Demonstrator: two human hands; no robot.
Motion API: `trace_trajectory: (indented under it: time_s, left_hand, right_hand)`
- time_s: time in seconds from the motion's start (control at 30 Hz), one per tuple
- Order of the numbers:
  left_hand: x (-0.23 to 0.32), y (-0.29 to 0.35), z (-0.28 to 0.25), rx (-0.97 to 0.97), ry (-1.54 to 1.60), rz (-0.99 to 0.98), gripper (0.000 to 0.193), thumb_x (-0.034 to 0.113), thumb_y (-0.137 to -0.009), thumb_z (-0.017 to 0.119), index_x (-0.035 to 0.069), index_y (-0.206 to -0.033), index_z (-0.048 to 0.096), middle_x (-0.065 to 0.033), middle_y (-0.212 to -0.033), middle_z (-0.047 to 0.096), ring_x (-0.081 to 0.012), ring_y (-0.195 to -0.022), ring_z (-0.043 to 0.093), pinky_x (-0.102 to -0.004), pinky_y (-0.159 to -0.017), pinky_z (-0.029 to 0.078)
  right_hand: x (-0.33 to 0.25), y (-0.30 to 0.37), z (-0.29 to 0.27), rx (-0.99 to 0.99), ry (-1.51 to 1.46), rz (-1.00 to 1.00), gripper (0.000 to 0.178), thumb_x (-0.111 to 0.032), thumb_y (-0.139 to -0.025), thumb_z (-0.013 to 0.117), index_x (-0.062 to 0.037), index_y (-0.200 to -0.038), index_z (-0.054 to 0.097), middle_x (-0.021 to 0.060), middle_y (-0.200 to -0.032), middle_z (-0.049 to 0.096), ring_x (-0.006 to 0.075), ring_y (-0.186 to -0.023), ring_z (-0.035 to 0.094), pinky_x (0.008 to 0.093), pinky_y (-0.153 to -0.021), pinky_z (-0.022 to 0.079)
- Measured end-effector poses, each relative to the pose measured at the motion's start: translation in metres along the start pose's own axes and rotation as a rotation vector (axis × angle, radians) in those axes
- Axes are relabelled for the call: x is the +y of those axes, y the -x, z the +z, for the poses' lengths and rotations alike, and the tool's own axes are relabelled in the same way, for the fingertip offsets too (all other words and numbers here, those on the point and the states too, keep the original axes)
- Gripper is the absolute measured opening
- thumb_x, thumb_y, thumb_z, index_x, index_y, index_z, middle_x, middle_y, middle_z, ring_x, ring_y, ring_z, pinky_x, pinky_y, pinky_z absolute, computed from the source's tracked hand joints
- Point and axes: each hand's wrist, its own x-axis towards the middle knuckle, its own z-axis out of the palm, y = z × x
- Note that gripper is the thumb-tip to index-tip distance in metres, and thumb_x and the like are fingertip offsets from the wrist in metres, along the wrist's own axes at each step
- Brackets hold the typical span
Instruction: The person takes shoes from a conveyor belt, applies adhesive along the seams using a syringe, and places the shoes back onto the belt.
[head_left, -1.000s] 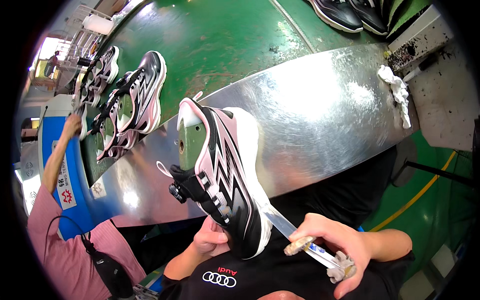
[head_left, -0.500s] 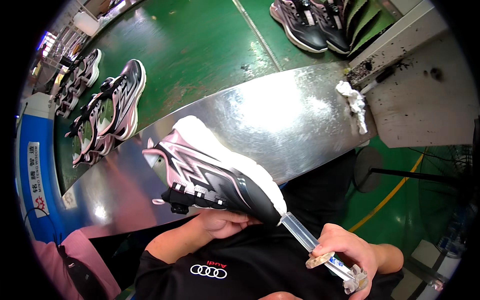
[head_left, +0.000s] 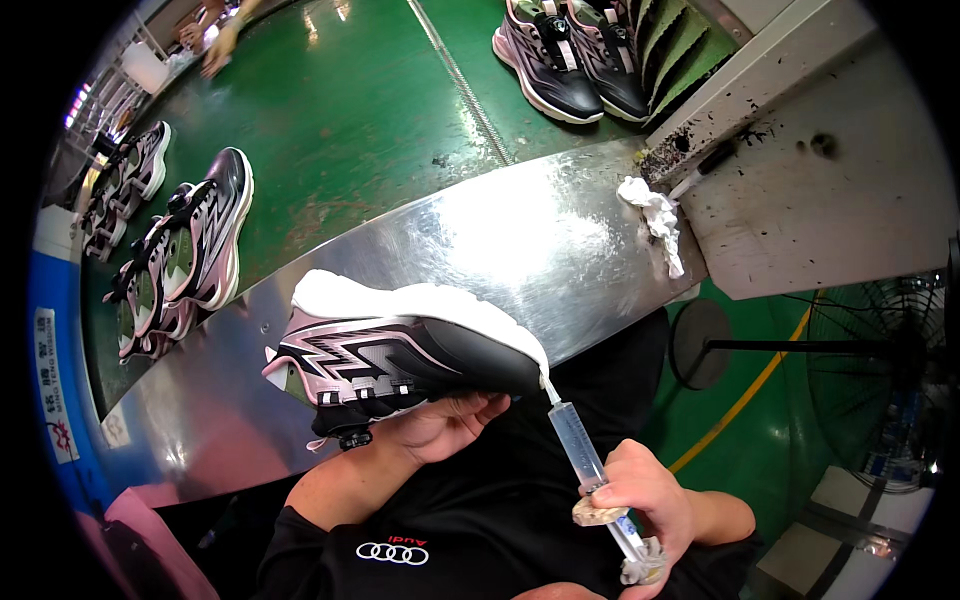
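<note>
A black and pink sneaker with a white sole is held on its side in front of me, sole up and away from me. My left hand supports it from below, its fingers partly hidden under the upper. My right hand is wrapped round a clear plastic syringe, with tape-like wrapping at its flange and plunger end. The syringe's thin nozzle touches the toe, at the seam between sole and upper. Whether anything is coming out cannot be made out.
A shiny metal ledge borders a green conveyor belt. Sneakers stand at the left, and another pair at the top. Crumpled white tissue lies beside a grey metal panel. A fan stands at right; another person's hand is far off.
The shoe has tilted so its sole faces further up. The syringe has become steeper, its nozzle now visible at the toe seam. The view has shifted right, and a distant hand has appeared.
</note>
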Motion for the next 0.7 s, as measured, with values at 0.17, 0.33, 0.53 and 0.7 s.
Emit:
trace_trajectory:
  time_s: [0.17, 0.33, 0.53, 0.7]
  left_hand:
    - [0.001, -0.006, 0.005, -0.062, -0.009, 0.035, 0.059, -0.007, -0.079, 0.064, 0.022, -0.128, 0.048, -0.0021, -0.124, 0.056, -0.0163, -0.113, 0.055, -0.0295, -0.095, 0.048]
    - [0.003, -0.006, 0.002, -0.146, -0.012, 0.037, 0.039, 0.001, -0.083, 0.063, 0.01, -0.12, 0.056, -0.0058, -0.118, 0.06, -0.0176, -0.113, 0.056, -0.027, -0.095, 0.048]
    - [0.003, -0.004, 0.008, -0.057, -0.032, 0.021, 0.038, 0.013, -0.082, 0.066, 0.006, -0.119, 0.056, -0.0106, -0.12, 0.059, -0.0217, -0.114, 0.055, -0.0248, -0.09, 0.05]
    - [0.003, -0.003, 0.013, -0.13, 0.033, 0.061, 0.04, 0.009, -0.085, 0.063, 0.006, -0.123, 0.052, -0.0118, -0.121, 0.058, -0.0248, -0.116, 0.054, -0.0265, -0.086, 0.054]
  right_hand:
    - [0.008, 0.008, 0.013, -0.039, 0.111, 0.017, 0.088, -0.052, -0.061, 0.078, -0.0002, -0.123, 0.045, 0.0099, -0.102, 0.051, 0.0202, -0.082, 0.051, 0.0313, -0.066, 0.034]
    - [0.012, 0.008, 0.024, 0.016, 0.271, -0.013, 0.08, -0.051, -0.062, 0.077, -0.0025, -0.119, 0.049, 0.0101, -0.1, 0.055, 0.0227, -0.074, 0.047, 0.0335, -0.063, 0.036]
    - [0.023, 0.006, 0.037, 0.075, 0.448, -0.073, 0.071, -0.051, -0.066, 0.074, -0.0033, -0.114, 0.054, 0.0104, -0.099, 0.058, 0.0215, -0.067, 0.046, 0.0323, -0.058, 0.035]
    - [0.031, 0.004, 0.043, 0.076, 0.523, -0.117, 0.07, -0.05, -0.064, 0.075, -0.0047, -0.113, 0.055, 0.0103, -0.1, 0.058, 0.0208, -0.067, 0.046, 0.0319, -0.058, 0.035]
